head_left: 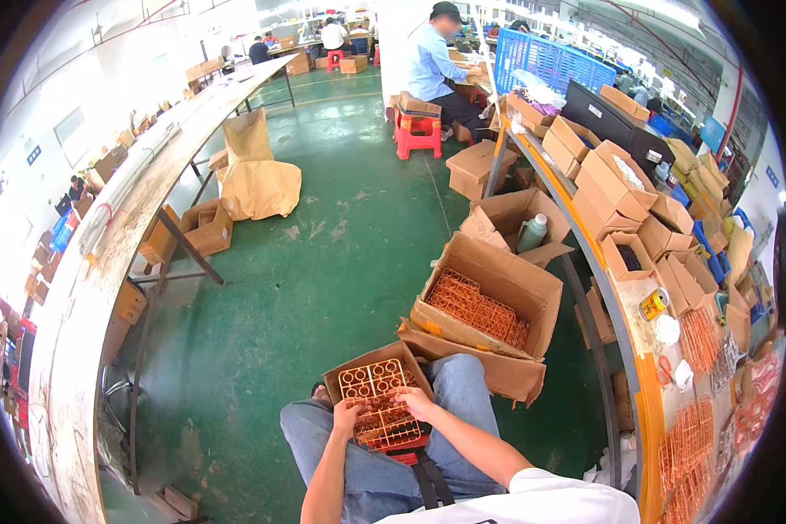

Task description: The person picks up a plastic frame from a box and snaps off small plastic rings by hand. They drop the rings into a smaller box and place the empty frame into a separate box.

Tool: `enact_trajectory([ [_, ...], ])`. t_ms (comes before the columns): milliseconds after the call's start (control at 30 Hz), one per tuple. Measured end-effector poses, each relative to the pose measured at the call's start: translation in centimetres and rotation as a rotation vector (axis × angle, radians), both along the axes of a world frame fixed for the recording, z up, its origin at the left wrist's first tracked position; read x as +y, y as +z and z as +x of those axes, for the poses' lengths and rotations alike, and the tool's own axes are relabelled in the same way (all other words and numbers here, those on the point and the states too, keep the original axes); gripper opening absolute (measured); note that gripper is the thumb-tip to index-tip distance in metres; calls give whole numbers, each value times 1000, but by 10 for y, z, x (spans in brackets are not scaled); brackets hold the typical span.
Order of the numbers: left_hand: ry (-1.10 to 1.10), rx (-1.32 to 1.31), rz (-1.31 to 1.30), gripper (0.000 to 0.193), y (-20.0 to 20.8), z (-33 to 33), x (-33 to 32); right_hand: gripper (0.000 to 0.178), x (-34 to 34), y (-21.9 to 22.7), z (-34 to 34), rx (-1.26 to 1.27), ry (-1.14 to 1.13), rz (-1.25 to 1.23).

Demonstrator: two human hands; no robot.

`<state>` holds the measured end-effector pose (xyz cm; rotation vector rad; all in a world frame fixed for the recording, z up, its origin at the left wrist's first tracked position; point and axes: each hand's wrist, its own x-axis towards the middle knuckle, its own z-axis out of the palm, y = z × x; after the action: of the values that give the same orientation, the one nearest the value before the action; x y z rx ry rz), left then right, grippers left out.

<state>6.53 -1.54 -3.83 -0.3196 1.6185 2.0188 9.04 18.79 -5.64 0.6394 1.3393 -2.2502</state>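
Note:
An orange plastic moulded frame [371,377] with rings and square openings is held up over a small cardboard box [332,381] between my knees. My left hand [347,417] grips the frame by its left part with bent fingers. Closer to its middle and right, my right hand [415,403] has its fingers closed on the same frame. Orange pieces lie in the small box beneath, partly hidden by the frame and my hands. Just beyond my right knee, a larger open carton [533,301] holds a tangled heap of similar orange frames [476,306].
To the right, a long workbench [651,410] carries open cartons, more orange frames [688,437], a yellow can [653,304] and red-handled scissors [665,370]. A long table [87,306] runs along the left. Ahead, a person in a light blue shirt sits near a red stool [417,135].

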Motion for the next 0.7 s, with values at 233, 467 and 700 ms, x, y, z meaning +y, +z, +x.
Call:
enact_trajectory([
  [233,75,-58,335,22,-10,-5,-22,36,-11,43,-11,5,-3,-205],
  [467,-56,-247,613,42,37,-8,-8,24,24,28,-15,-255,43,-479],
  [700,-66,-361,507,23,38,-7,-3,22,16,45,-8,-75,130,-169],
])
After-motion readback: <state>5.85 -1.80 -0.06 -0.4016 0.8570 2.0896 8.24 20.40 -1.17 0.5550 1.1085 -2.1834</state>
